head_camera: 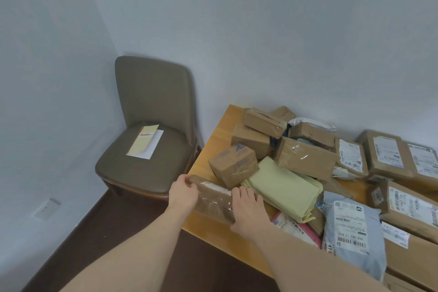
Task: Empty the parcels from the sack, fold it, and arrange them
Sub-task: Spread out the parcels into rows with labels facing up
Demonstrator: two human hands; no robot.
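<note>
Left hand (183,191) and right hand (247,208) grip opposite ends of a long taped cardboard parcel (213,199) lying diagonally at the tabletop (220,135) corner.

Left of my fingers (189,185): bare table (220,135) edge, open. Right: taped carton (233,166) and yellow parcel (282,187) block, touching.
</note>
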